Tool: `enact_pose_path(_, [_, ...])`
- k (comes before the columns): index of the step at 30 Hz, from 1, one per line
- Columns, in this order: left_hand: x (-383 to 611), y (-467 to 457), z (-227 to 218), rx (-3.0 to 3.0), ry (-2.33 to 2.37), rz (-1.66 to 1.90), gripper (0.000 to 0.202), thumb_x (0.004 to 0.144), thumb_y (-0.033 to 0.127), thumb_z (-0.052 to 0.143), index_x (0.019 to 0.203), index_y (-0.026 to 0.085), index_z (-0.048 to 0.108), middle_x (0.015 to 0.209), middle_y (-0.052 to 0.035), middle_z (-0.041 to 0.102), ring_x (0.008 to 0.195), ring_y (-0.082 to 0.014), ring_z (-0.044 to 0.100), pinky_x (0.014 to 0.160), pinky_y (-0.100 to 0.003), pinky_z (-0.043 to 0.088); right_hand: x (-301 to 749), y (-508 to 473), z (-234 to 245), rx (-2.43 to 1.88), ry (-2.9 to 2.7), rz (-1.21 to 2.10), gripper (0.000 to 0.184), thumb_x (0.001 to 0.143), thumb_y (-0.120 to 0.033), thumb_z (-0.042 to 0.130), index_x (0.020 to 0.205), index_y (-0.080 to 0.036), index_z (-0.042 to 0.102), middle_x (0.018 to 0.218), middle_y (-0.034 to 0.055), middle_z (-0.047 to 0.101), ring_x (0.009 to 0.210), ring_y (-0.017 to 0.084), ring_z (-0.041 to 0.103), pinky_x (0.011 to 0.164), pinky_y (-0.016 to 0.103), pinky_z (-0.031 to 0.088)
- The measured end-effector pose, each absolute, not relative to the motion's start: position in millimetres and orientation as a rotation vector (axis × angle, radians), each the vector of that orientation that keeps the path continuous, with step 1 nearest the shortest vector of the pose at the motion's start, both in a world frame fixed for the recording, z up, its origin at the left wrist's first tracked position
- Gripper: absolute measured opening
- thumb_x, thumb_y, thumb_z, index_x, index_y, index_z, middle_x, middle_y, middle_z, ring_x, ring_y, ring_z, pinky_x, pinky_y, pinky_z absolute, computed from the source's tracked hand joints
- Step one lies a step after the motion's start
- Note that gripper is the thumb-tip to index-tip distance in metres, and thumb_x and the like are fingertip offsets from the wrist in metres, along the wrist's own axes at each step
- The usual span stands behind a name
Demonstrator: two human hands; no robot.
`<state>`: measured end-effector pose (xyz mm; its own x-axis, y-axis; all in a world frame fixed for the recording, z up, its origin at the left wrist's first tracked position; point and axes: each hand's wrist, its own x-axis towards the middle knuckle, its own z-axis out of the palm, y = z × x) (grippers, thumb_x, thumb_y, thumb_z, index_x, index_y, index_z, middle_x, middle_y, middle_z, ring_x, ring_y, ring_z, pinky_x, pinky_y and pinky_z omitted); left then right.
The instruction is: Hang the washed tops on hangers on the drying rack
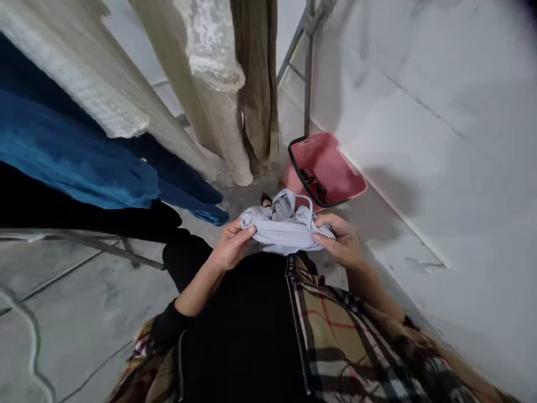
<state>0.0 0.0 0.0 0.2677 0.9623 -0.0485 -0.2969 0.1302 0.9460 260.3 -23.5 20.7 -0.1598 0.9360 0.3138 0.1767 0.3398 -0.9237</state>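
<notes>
A light grey garment (pixel 283 234) with a drawstring-like cord (pixel 309 204) is stretched between my two hands, in front of my waist. My left hand (pixel 232 244) pinches its left end, thumb on top. On the other end, my right hand (pixel 340 240) grips the edge between thumb and fingers. The band between the hands looks fairly straight, while the rest of the cloth bunches up behind it. Just beyond the garment stands a pink basket (pixel 352 182) with a black handle, and some dark and red items (pixel 314 186) lie inside it.
Clothes hang at the left and top: blue trousers (pixel 84 151), black trousers (pixel 84 204), brown trousers (pixel 258 84) and a cream knit sleeve (pixel 213 50). A metal rack bar (pixel 109 246) crosses at left; another metal frame (pixel 308 78) stands behind the basket. A white wall (pixel 453 140) bounds the right.
</notes>
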Motion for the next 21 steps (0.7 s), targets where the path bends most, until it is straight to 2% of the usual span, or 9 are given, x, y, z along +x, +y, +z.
enact_pose_path(4, [-10.1, -10.7, -5.0, 1.387, 0.854, 0.773, 0.032, 0.077, 0.040, 0.073, 0.063, 0.014, 0.062, 0.066, 0.0009, 0.049, 0.066, -0.0118, 0.044, 0.063, -0.023, 0.037, 286.1, -36.2, 5.7, -1.005, -1.637, 1.098, 0.016, 0.085, -0.035, 0.065, 0.084, -0.019, 0.063, 0.079, 0.0016, 0.062, 0.070, 0.013, 0.055, 0.066, 0.025, 0.043])
enact_pose_path(8, [-20.7, -19.0, -28.1, 1.529, 0.946, 0.456, 0.027, 0.082, 0.038, 0.065, 0.070, 0.014, 0.064, 0.069, 0.0009, 0.053, 0.068, -0.0125, 0.048, 0.066, -0.023, 0.040, 305.4, -50.7, -31.5, -1.197, -1.567, 1.208, 0.022, 0.083, -0.037, 0.060, 0.072, -0.018, 0.060, 0.078, 0.0040, 0.063, 0.073, 0.015, 0.056, 0.069, 0.027, 0.043])
enact_pose_path(11, [-30.1, -21.8, -45.9, 1.610, 1.108, 0.302, 0.025, 0.083, 0.036, 0.060, 0.070, 0.015, 0.063, 0.067, 0.0021, 0.054, 0.066, -0.0127, 0.049, 0.065, -0.023, 0.040, 318.7, -60.1, -62.6, -1.491, -1.530, 1.270, 0.018, 0.079, -0.033, 0.055, 0.069, -0.017, 0.058, 0.068, 0.0007, 0.057, 0.061, 0.012, 0.048, 0.060, 0.024, 0.038])
enact_pose_path(13, [-35.0, -22.2, -52.8, 1.637, 1.192, 0.256, 0.021, 0.081, 0.035, 0.059, 0.074, 0.016, 0.064, 0.067, 0.0027, 0.056, 0.065, -0.0131, 0.050, 0.065, -0.023, 0.040, 326.9, -62.2, -79.6, -1.708, -1.565, 1.320, 0.016, 0.078, -0.029, 0.048, 0.074, -0.017, 0.058, 0.061, -0.0025, 0.049, 0.053, 0.010, 0.040, 0.053, 0.022, 0.033])
enact_pose_path(15, [-37.2, -22.2, -55.4, 1.656, 1.229, 0.226, 0.016, 0.079, 0.033, 0.060, 0.078, 0.017, 0.065, 0.069, 0.0027, 0.058, 0.066, -0.0136, 0.052, 0.066, -0.023, 0.041, 333.3, -59.8, -93.0, -1.929, -1.668, 1.297, 0.019, 0.079, -0.025, 0.042, 0.081, -0.016, 0.059, 0.059, -0.0032, 0.048, 0.052, 0.010, 0.039, 0.051, 0.021, 0.031])
enact_pose_path(17, [-36.7, -22.2, -55.2, 1.682, 1.250, 0.190, 0.015, 0.076, 0.030, 0.060, 0.085, 0.018, 0.065, 0.073, 0.0025, 0.060, 0.068, -0.0139, 0.053, 0.067, -0.024, 0.042, 337.3, -53.5, -103.5, -2.097, -1.782, 1.228, 0.023, 0.079, -0.019, 0.041, 0.086, -0.014, 0.062, 0.062, -0.0009, 0.053, 0.055, 0.011, 0.043, 0.052, 0.021, 0.032])
enact_pose_path(19, [-34.8, -21.9, -53.0, 1.686, 1.282, 0.146, 0.028, 0.075, 0.029, 0.061, 0.100, 0.019, 0.063, 0.073, 0.0033, 0.061, 0.065, -0.0135, 0.052, 0.065, -0.024, 0.041, 339.1, -45.3, -111.6, -2.161, -1.866, 1.214, 0.024, 0.076, -0.014, 0.044, 0.085, -0.014, 0.066, 0.068, 0.0025, 0.060, 0.061, 0.012, 0.049, 0.055, 0.021, 0.034])
enact_pose_path(21, [-32.6, -21.0, -49.7, 1.674, 1.323, 0.094, 0.053, 0.074, 0.029, 0.061, 0.126, 0.020, 0.053, 0.071, 0.0052, 0.060, 0.060, -0.0130, 0.050, 0.063, -0.024, 0.040, 338.9, -36.6, -117.0, -2.130, -1.951, 1.291, 0.021, 0.073, -0.011, 0.050, 0.079, -0.015, 0.070, 0.071, 0.0037, 0.066, 0.065, 0.013, 0.055, 0.057, 0.021, 0.036])
